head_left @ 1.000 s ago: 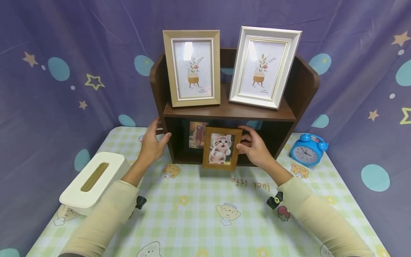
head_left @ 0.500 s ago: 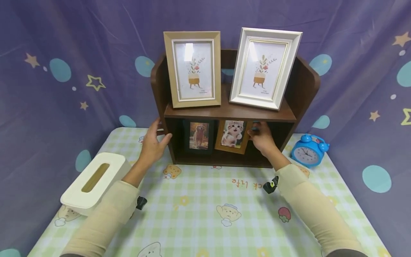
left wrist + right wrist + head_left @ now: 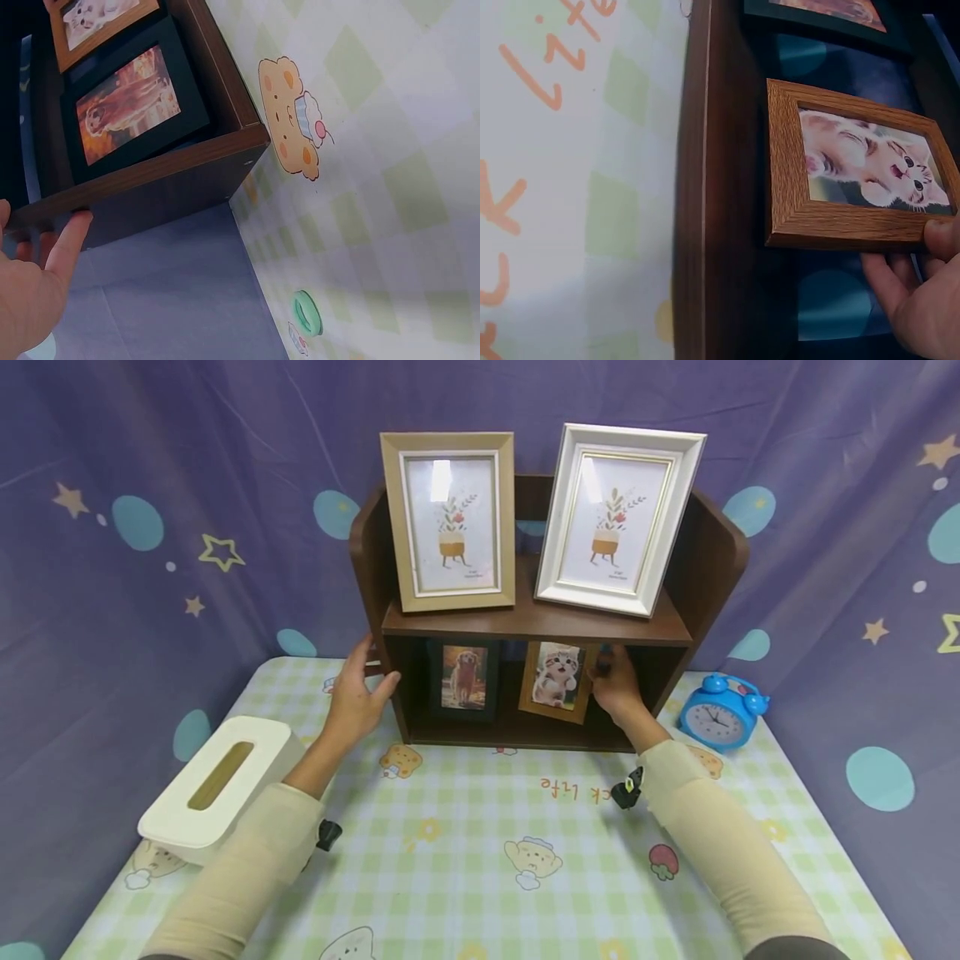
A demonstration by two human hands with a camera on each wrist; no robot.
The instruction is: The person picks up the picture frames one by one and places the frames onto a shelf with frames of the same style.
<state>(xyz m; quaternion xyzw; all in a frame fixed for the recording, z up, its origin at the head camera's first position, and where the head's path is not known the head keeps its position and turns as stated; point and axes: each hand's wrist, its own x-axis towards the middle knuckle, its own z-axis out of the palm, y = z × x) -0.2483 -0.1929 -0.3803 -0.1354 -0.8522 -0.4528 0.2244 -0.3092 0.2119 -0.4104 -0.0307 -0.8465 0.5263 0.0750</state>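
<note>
My right hand (image 3: 617, 683) pinches the right edge of a brown wooden photo frame (image 3: 787, 187) with a kitten picture, thumb on the front and fingers behind. The frame stands slightly tilted inside the lower compartment of a dark brown shelf (image 3: 525, 625). To its left in the same compartment is a dark green photo frame (image 3: 191, 101) with a dog picture. My left hand (image 3: 352, 697) rests against the outside of the shelf's left side panel, its fingers fairly straight and the thumb near the front edge.
On the upper shelf stand a tan frame (image 3: 506, 527) and a white frame (image 3: 551, 527). A white tissue box (image 3: 168, 814) lies to the left, a blue alarm clock (image 3: 717, 714) to the right. A green ring (image 3: 307, 313) lies on the checked tablecloth (image 3: 450, 860).
The kitten frame has gone from in front of the shelf back into the lower compartment, then a little right, with my right hand holding it. The left hand has stayed on the side panel.
</note>
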